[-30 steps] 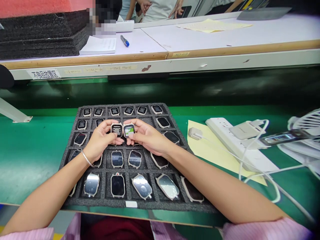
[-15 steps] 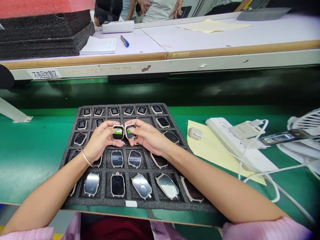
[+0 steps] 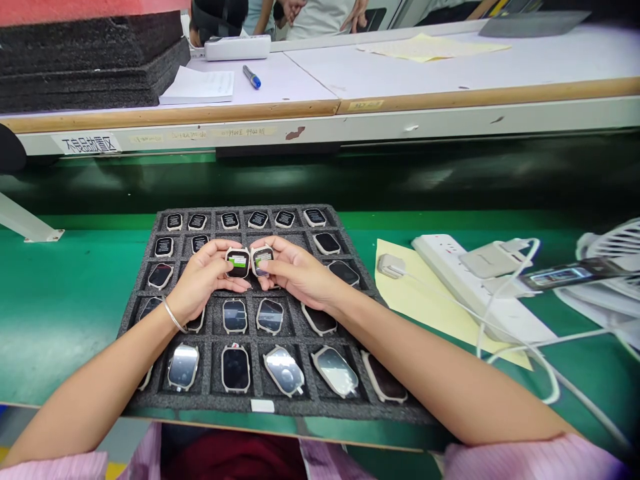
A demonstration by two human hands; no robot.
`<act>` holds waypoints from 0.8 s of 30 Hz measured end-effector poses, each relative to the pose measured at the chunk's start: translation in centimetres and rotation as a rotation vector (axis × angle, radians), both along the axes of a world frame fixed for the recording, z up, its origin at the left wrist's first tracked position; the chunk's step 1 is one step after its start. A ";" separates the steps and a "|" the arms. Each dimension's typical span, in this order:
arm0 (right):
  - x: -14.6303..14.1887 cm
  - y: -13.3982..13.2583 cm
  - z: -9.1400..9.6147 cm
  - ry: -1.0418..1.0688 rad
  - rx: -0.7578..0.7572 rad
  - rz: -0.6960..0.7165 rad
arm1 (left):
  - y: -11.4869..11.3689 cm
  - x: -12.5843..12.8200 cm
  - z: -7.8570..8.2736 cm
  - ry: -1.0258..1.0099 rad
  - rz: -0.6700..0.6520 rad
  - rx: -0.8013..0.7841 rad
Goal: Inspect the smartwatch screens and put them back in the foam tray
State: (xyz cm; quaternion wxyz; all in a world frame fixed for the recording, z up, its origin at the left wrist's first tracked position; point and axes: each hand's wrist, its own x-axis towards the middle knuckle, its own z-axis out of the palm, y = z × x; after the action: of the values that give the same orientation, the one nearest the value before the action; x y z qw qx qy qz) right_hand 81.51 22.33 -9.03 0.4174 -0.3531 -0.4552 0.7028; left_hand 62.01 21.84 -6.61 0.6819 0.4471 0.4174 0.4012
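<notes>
Over the middle of a black foam tray (image 3: 150,393), my left hand (image 3: 200,280) pinches a small beige smartwatch body (image 3: 237,261) whose lit screen shows a green band. My right hand (image 3: 295,270) grips a second watch body (image 3: 261,259) right beside it, also lit, with my thumb partly over its screen. The two watches nearly touch. The tray's pockets hold several more watch bodies, such as one (image 3: 235,369) in the front row with a dark screen; those in the back row show text.
A white power strip (image 3: 440,260) with chargers and white cables (image 3: 520,347) lies on yellow paper (image 3: 400,293) to the right, beside a white fan (image 3: 615,247). Behind the green belt runs a white bench with black foam sheets (image 3: 85,60), a notepad (image 3: 197,87), a blue marker (image 3: 251,77). Other people stand beyond.
The left watch's screen went from white text to a green band. Both hands stayed over the tray's middle, fingers shifting slightly on the watches; my right thumb now covers part of its screen.
</notes>
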 end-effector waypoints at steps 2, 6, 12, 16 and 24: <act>0.0 0.0 0.1 0.017 0.000 0.008 | 0.0 0.0 0.0 0.001 0.000 -0.001; 0.1 -0.1 0.1 0.039 0.012 0.025 | 0.1 0.1 0.0 0.007 0.014 0.002; 0.2 0.0 0.0 0.047 0.015 0.042 | 0.1 0.0 0.0 -0.020 0.020 0.012; 0.2 0.0 0.2 0.056 0.007 0.044 | 0.1 0.1 0.1 -0.013 0.014 0.023; 0.2 -0.1 0.1 0.041 0.018 0.043 | 0.1 0.1 0.2 -0.008 0.018 0.025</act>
State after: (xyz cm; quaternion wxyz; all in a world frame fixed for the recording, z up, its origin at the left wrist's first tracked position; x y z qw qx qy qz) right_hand 81.73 22.25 -8.98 0.4147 -0.3251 -0.4603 0.7145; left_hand 62.08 21.89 -6.45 0.6744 0.4503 0.4134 0.4143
